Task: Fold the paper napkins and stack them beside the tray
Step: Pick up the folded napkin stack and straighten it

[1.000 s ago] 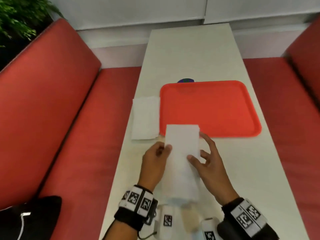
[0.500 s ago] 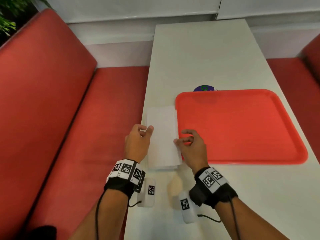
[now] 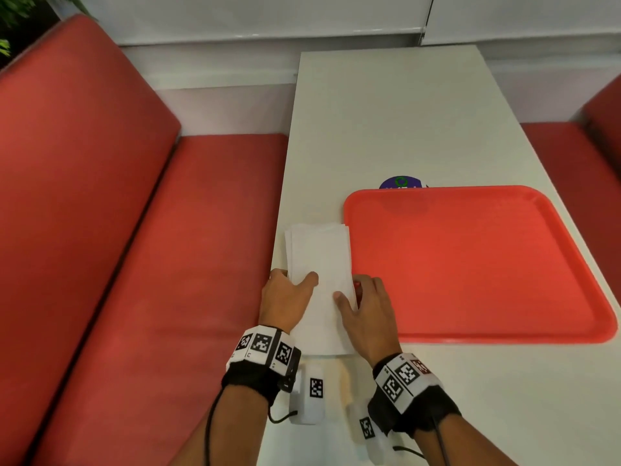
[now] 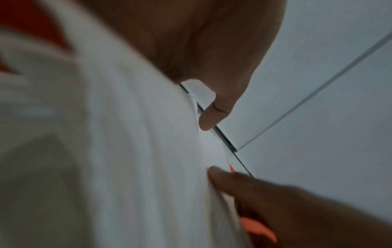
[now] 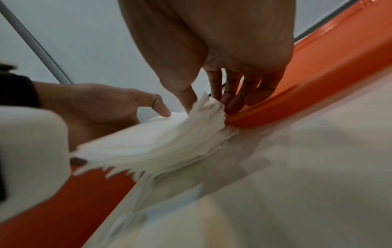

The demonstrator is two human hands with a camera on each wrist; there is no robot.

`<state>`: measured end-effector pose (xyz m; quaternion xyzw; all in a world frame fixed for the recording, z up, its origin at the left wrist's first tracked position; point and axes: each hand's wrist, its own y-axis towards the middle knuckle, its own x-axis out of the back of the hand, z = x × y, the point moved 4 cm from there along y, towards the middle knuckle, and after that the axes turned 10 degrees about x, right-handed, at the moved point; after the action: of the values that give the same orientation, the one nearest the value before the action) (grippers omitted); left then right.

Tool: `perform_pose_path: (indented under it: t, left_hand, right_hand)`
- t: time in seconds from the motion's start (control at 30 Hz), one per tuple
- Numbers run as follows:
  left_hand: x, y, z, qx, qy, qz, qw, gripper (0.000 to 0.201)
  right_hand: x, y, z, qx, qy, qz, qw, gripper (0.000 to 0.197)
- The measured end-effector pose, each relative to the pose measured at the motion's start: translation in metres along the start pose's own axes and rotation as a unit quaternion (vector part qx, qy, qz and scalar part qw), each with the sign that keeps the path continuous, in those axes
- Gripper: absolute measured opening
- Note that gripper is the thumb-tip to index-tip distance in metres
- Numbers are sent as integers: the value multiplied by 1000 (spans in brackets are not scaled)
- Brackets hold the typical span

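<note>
A stack of folded white napkins [image 3: 319,253] lies on the white table [image 3: 386,112], close against the left rim of the orange-red tray [image 3: 470,264]. My left hand [image 3: 295,280] holds the stack's left edge, thumb on top. My right hand [image 3: 349,294] pinches the right edge next to the tray, thumb on the paper. In the right wrist view the napkins [image 5: 159,139] bend upward between the thumb and fingers of the right hand [image 5: 207,99], beside the tray [image 5: 297,94] rim. The left wrist view shows the left thumb [image 4: 212,115] on blurred white paper.
A red bench [image 3: 168,264] runs along the table's left edge, close to the stack, and another red bench [image 3: 571,156] is on the right. A purple round thing [image 3: 401,182] peeks out behind the tray. The tray holds nothing.
The folded napkin held in front of the tray has gone left onto the stack beside it. Both hands followed and now grip the stack's near end.
</note>
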<state>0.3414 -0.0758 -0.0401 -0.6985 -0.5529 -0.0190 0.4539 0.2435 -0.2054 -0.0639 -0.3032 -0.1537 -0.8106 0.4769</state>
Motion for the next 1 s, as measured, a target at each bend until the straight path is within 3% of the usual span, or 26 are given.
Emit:
perform_pose_path:
  t: [0.07, 0.23, 0.37, 0.5, 0.57, 0.67, 0.73, 0.77, 0.83, 0.9, 1.0]
  left_hand:
    - [0, 1, 1, 33, -53, 27, 998, 50]
    - [-2, 4, 7, 60, -104, 92, 988, 71]
    - [2, -12, 17, 55, -139, 119, 982, 54]
    - [12, -60, 34, 46, -194, 148, 969, 35]
    - [9, -88, 52, 74, -245, 197, 946, 31]
    - [-9, -134, 74, 91, -277, 294, 910, 56]
    - [-27, -162, 81, 75, -263, 334, 902, 61]
    - [-37, -177, 82, 66, -248, 342, 904, 62]
    - [-54, -202, 83, 37, -223, 345, 911, 61]
    - [-71, -226, 82, -7, -187, 335, 924, 59]
    - [-97, -255, 83, -103, -118, 268, 951, 54]
  right_hand:
    - [1, 0, 0, 3, -5, -3, 1000, 40]
    - [-2, -7, 2, 0, -35, 21, 999, 41]
    - [2, -23, 7, -3, -48, 47, 998, 42]
    - [22, -59, 13, -42, 82, 90, 992, 55]
    - [41, -84, 13, -111, 212, 119, 963, 66]
    - [72, -128, 5, -210, 411, 143, 876, 74]
    - [94, -157, 0, -234, 488, 162, 825, 61]
    - [106, -171, -4, -232, 505, 162, 815, 53]
    - [123, -192, -18, -226, 495, 131, 829, 47]
    - [143, -206, -40, -196, 445, 68, 871, 59]
    - [176, -219, -50, -51, 337, 16, 940, 71]
